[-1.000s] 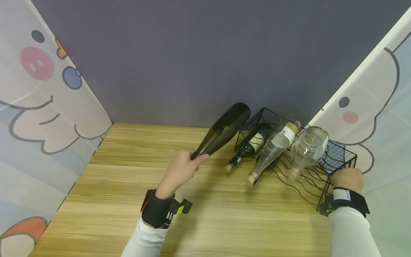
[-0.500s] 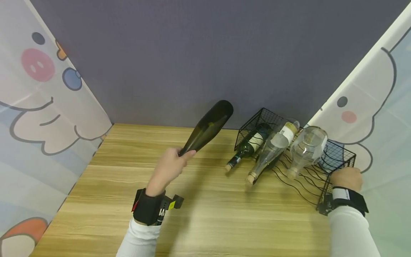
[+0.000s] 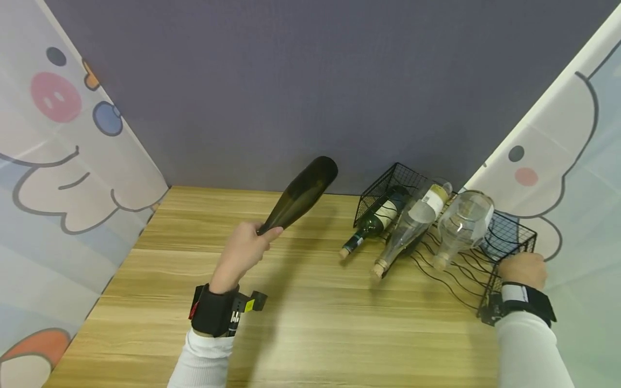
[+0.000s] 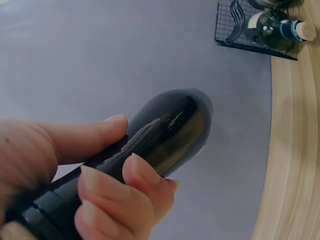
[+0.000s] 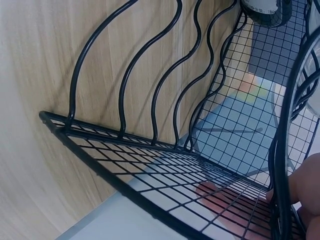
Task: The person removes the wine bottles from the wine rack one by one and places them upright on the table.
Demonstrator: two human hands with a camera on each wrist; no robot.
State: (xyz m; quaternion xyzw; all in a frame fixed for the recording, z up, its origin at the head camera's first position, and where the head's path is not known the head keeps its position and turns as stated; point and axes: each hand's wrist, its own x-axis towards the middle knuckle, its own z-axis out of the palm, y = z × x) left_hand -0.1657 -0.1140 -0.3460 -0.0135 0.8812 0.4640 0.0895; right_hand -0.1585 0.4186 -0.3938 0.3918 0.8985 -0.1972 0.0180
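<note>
My left hand [image 3: 243, 249] grips a dark wine bottle [image 3: 299, 193] by its neck, the base tilted up and away toward the back wall. In the left wrist view the thumb and curled fingers wrap the bottle's neck. My right hand [image 3: 524, 271] holds the right end of a black wire wine rack [image 3: 529, 242]; the right wrist view shows fingers around its mesh side. On the rack lie a green labelled bottle [image 3: 383, 216], a tall clear bottle [image 3: 412, 226] and a round clear bottle [image 3: 464, 223], corks toward me. Another dark bottle is partly hidden beneath the tall clear one.
A wood-grain table [image 3: 339, 334] spreads below, meeting a grey back wall [image 3: 291, 81]. Cartoon-print curtains hang along the left [image 3: 87, 161] and right sides. Wavy black wires [image 5: 155, 90] of the rack run low over the table.
My left hand has moved left with the dark bottle, away from the rack. My right hand keeps hold of the rack's end, and the bottles on it have stayed put.
</note>
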